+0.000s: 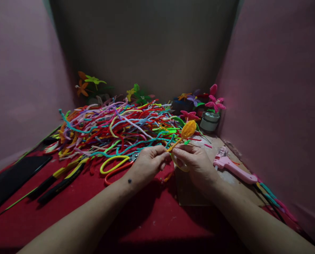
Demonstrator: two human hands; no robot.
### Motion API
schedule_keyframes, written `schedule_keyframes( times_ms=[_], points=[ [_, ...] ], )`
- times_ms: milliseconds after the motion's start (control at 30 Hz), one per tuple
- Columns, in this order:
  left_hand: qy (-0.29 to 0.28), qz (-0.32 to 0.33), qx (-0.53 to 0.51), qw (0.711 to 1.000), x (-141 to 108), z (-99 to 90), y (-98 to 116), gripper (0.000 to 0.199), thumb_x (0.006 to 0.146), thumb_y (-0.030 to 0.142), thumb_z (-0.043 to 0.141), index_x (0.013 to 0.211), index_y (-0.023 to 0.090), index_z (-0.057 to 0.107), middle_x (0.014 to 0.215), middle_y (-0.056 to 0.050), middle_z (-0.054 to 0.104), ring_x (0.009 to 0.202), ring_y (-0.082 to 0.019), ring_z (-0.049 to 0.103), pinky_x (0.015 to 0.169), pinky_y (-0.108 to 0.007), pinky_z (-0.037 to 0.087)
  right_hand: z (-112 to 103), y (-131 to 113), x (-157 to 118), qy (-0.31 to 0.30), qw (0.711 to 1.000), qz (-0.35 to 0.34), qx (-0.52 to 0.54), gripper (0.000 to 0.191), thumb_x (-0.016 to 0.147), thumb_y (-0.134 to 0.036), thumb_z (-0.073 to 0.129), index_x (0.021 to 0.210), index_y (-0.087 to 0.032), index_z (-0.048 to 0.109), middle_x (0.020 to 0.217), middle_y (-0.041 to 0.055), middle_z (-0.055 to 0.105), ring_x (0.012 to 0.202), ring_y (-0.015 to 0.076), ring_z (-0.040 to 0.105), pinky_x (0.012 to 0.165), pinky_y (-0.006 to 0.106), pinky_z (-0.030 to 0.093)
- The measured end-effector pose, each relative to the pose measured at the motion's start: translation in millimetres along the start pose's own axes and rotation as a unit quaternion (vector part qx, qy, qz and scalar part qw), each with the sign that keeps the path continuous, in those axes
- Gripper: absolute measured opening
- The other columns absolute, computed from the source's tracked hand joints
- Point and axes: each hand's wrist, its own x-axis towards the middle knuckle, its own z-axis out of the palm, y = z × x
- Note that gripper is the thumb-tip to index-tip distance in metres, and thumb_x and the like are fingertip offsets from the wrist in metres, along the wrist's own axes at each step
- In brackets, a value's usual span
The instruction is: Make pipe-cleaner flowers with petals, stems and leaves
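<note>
An orange-yellow pipe-cleaner flower point(188, 129) with a closed, bud-like head points up and to the right, its thin stem slanting down between my hands. My left hand point(149, 164) pinches the stem's lower end between thumb and fingers. Close beside it, my right hand point(196, 164) has its fingers closed on the same stem. A pale yellow strip point(180, 166) curves below the right fingers; what it is made of I cannot make out. Scissors point(115, 167) with yellow and red handles lie by my left wrist, partly hidden by it.
Behind my hands lies a large heap of coloured pipe cleaners point(115, 127). Pliers point(59, 180) and a black flat object point(17, 180) are at left on the red cloth point(152, 225). A pink glue gun point(234, 169) rests on a board point(191, 197) at right. Finished flowers point(215, 103) stand behind.
</note>
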Motion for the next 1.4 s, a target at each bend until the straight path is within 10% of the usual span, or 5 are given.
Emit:
schedule_keyframes(
  times_ms=[400,533,667,1000,1400],
  points=[
    [-0.196,-0.099,-0.226,0.949,1,-11.6,-5,0.020,0.080,0.034,0.053,0.074,0.015,0.054,0.047,0.008,0.040,0.031,-0.001,0.020,0.033,-0.016,0.016,1,-4,-4,-0.054,0.998,-0.022,0.034,0.009,0.068,-0.022,0.068,0.076,-0.018,0.072,0.069,0.0007,0.063,0.060,0.0096,0.050,0.059,0.025,0.038],
    [-0.080,-0.001,0.007,0.997,-1,-4.7,-4,0.024,0.083,0.035,0.047,0.073,0.016,0.056,0.054,0.002,0.051,0.039,-0.006,0.038,0.040,-0.018,0.027,2,-3,-4,-0.014,0.998,-0.046,0.035,0.005,0.067,-0.021,0.069,0.071,-0.020,0.072,0.070,0.0009,0.064,0.065,0.0117,0.052,0.062,0.026,0.039],
    [0.099,0.181,0.288,0.935,-3,3.0,-14,0.015,0.084,0.026,0.045,0.087,0.019,0.058,0.070,-0.001,0.059,0.060,-0.012,0.052,0.059,-0.023,0.037,2,2,-1,0.002,0.998,-0.061,0.029,0.002,0.066,-0.022,0.069,0.066,-0.020,0.071,0.066,-0.0005,0.062,0.064,0.0119,0.051,0.064,0.027,0.038],
    [0.087,0.159,0.245,0.952,-5,4.0,-7,0.018,0.087,0.026,0.041,0.078,0.018,0.056,0.063,0.002,0.057,0.056,-0.010,0.052,0.057,-0.021,0.039,1,3,-2,-0.019,0.998,-0.053,0.032,0.009,0.071,-0.023,0.066,0.064,-0.018,0.067,0.059,-0.0017,0.057,0.056,0.0098,0.044,0.054,0.025,0.031],
    [0.070,0.242,0.498,0.830,-6,1.9,-24,0.023,0.088,0.018,0.034,0.092,0.016,0.057,0.076,-0.007,0.061,0.068,-0.016,0.057,0.062,-0.026,0.040,-1,9,2,0.010,0.999,0.016,0.047,0.014,0.066,-0.028,0.071,0.060,-0.016,0.066,0.055,-0.0010,0.054,0.050,0.0095,0.042,0.051,0.025,0.031]
  ],
)
